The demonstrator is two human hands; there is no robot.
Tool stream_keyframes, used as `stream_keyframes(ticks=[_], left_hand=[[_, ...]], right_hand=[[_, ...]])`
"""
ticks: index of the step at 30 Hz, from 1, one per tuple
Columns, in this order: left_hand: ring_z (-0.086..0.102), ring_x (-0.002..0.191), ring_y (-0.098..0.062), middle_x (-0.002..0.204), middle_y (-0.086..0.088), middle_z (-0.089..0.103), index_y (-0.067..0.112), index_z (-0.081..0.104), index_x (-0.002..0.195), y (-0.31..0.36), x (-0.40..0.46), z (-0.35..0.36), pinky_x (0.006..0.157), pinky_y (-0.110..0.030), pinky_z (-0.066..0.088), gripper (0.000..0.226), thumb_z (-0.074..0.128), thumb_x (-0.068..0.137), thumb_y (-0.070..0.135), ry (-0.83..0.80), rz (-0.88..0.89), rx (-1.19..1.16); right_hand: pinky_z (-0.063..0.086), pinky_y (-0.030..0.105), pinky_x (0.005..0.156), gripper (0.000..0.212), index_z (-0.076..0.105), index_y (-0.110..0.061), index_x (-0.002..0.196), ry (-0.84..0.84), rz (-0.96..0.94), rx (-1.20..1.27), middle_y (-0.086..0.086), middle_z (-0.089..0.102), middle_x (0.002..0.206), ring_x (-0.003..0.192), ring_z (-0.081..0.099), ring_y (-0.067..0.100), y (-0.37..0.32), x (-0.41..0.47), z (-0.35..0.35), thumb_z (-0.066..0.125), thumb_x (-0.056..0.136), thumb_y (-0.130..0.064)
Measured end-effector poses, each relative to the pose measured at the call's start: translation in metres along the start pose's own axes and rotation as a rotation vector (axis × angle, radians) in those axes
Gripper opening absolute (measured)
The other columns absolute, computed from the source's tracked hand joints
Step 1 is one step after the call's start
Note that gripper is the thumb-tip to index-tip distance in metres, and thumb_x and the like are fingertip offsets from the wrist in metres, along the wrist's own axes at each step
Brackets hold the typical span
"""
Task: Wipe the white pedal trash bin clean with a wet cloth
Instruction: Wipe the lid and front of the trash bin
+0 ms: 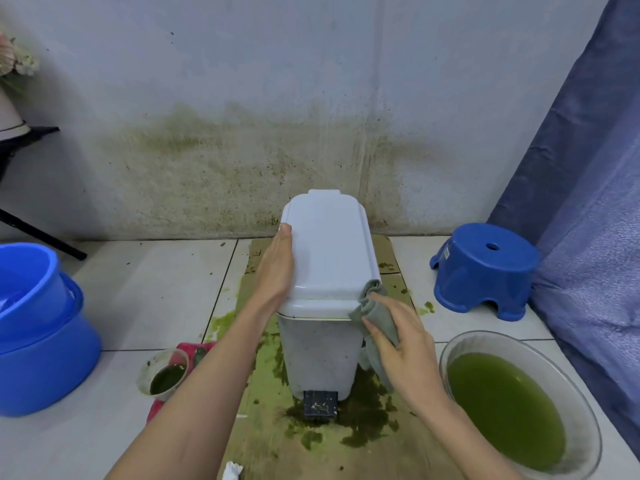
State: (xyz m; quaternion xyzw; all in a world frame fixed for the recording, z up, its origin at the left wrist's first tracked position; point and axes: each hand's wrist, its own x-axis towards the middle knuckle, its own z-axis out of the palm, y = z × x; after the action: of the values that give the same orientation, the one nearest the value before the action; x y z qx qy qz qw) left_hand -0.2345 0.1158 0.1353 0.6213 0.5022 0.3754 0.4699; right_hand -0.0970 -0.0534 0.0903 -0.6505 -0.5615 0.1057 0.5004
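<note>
Pinching the grey wet cloth [375,318] in my right hand [403,344], I rubbed the front right corner of the white pedal bin [325,271], which stood on stained cardboard [374,441]; my flat, open left hand [277,268] steadied its lid [329,244] against the push.

Your left hand [277,268] and right hand [405,344] are bare, with bare forearms: no sleeves, gloves, rings or watch visible.

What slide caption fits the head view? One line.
Left hand steadies the white bin's lid; right hand wipes with grey cloth.
</note>
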Motion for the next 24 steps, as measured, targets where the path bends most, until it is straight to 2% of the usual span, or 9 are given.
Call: stream_keyframes(ticks=[2, 6, 9, 11, 13, 15, 19, 21, 24], left_hand=[[0.026, 0.141, -0.011, 0.153, 0.012, 0.030, 0.034, 0.035, 0.146, 0.000, 0.001, -0.001, 0.116, -0.035, 0.018, 0.065, 0.012, 0.094, 0.066, -0.018, -0.006, -0.017], [0.021, 0.143, -0.008, 0.155, 0.012, 0.026, 0.028, 0.034, 0.147, -0.004, 0.001, -0.001, 0.116, -0.031, 0.014, 0.064, 0.010, 0.097, 0.060, -0.027, 0.059, 0.061], [0.022, 0.142, -0.010, 0.155, 0.011, 0.026, 0.028, 0.033, 0.147, -0.004, 0.003, -0.002, 0.117, -0.033, 0.014, 0.065, 0.009, 0.096, 0.060, -0.034, 0.039, 0.030], [0.024, 0.142, -0.012, 0.155, 0.010, 0.026, 0.030, 0.029, 0.148, -0.001, 0.005, -0.006, 0.118, -0.037, 0.016, 0.067, 0.009, 0.094, 0.064, -0.102, -0.018, -0.078], [0.029, 0.139, -0.011, 0.155, 0.009, 0.026, 0.031, 0.023, 0.150, 0.002, 0.006, -0.012, 0.115, -0.035, 0.022, 0.071, 0.007, 0.092, 0.067, -0.198, -0.055, -0.193], [0.032, 0.135, -0.005, 0.154, 0.011, 0.027, 0.030, 0.019, 0.151, 0.002, 0.006, -0.018, 0.105, -0.023, 0.026, 0.072, 0.003, 0.092, 0.067, -0.270, -0.063, -0.244], [0.029, 0.138, -0.006, 0.155, 0.011, 0.025, 0.031, 0.017, 0.151, -0.002, 0.011, -0.029, 0.100, -0.021, 0.023, 0.076, 0.000, 0.089, 0.071, -0.374, -0.074, -0.242], [0.030, 0.136, -0.005, 0.154, 0.011, 0.027, 0.030, 0.020, 0.151, -0.004, 0.013, -0.032, 0.103, -0.023, 0.023, 0.078, 0.001, 0.088, 0.072, -0.405, -0.085, -0.245], [0.027, 0.137, -0.005, 0.154, 0.010, 0.025, 0.029, 0.021, 0.151, -0.004, 0.014, -0.035, 0.106, -0.024, 0.020, 0.078, 0.001, 0.088, 0.072, -0.460, -0.077, -0.244]], right_hand=[[0.033, 0.006, 0.098, 0.039, 0.056, -0.018, 0.124, -0.035, -0.087, -0.097, -0.004, 0.055, 0.123, 0.117, 0.046, 0.002, 0.002, -0.001, -0.003, 0.063, 0.087, -0.008], [0.036, 0.022, 0.101, 0.040, 0.053, -0.018, 0.126, -0.129, -0.176, -0.248, -0.010, 0.052, 0.125, 0.120, 0.043, 0.006, 0.011, 0.012, -0.017, 0.060, 0.089, -0.007], [0.027, 0.002, 0.095, 0.034, 0.052, -0.016, 0.126, -0.070, -0.069, -0.190, -0.005, 0.052, 0.123, 0.113, 0.041, -0.003, 0.007, 0.020, -0.013, 0.056, 0.093, -0.017], [0.024, -0.003, 0.095, 0.036, 0.051, -0.018, 0.128, -0.057, -0.073, -0.157, -0.006, 0.050, 0.124, 0.113, 0.036, -0.014, 0.006, 0.013, -0.006, 0.056, 0.092, -0.017], [0.030, 0.007, 0.100, 0.044, 0.047, -0.026, 0.130, -0.087, -0.107, -0.133, -0.006, 0.048, 0.128, 0.120, 0.035, -0.011, 0.008, 0.000, -0.001, 0.060, 0.090, -0.011], [0.035, 0.023, 0.104, 0.055, 0.046, -0.029, 0.131, -0.078, -0.149, -0.160, -0.012, 0.045, 0.132, 0.124, 0.036, -0.001, 0.007, -0.008, 0.003, 0.064, 0.085, -0.005], [0.037, 0.036, 0.097, 0.065, 0.056, -0.014, 0.125, -0.040, -0.316, -0.328, -0.017, 0.042, 0.134, 0.120, 0.037, 0.012, -0.007, -0.007, 0.016, 0.079, 0.066, 0.002], [0.037, 0.036, 0.091, 0.067, 0.059, -0.013, 0.122, -0.065, -0.367, -0.395, -0.008, 0.052, 0.133, 0.116, 0.039, 0.014, -0.016, -0.003, 0.026, 0.084, 0.060, -0.002], [0.033, 0.027, 0.091, 0.066, 0.059, -0.015, 0.123, -0.120, -0.470, -0.453, -0.004, 0.058, 0.130, 0.115, 0.041, 0.014, -0.032, 0.007, 0.050, 0.083, 0.061, -0.011]])
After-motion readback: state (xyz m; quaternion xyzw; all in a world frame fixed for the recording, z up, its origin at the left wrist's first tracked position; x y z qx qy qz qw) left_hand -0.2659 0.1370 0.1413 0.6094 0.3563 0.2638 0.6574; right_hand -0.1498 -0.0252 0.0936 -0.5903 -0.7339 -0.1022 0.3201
